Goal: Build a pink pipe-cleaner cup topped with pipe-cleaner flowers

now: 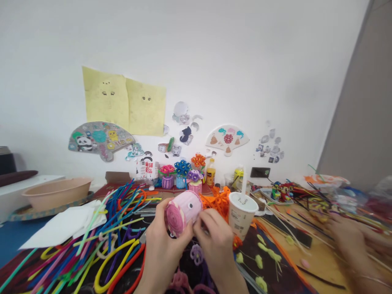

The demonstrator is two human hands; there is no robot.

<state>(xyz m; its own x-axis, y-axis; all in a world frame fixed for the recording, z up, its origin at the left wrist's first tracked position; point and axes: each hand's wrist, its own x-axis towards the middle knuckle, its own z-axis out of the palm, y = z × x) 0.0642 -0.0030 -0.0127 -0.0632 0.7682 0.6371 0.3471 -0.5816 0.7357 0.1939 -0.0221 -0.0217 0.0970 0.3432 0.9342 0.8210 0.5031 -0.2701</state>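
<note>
My left hand [163,241] is wrapped round a small pink pipe-cleaner flower pot [187,206], tilted on its side. Its spiral-coiled, darker pink base [176,218] faces me on the left, and a googly eye [190,205] sits on its side wall. Against the pot's right end, the fingers of my right hand [214,237] are pinched together. Whatever they grip is hidden behind the fingertips. Below and between my hands lies a purple pipe-cleaner flower [197,254], with pink looped pieces [180,281] nearer to me.
Loose coloured pipe cleaners [92,241] spread over the left side. A paper cup with a straw [241,212] stands close to my right hand. Finished flower pots [183,173] line the wall, with orange pipe-cleaner pieces [219,200] before them. Another person's hand [349,237] is at the right.
</note>
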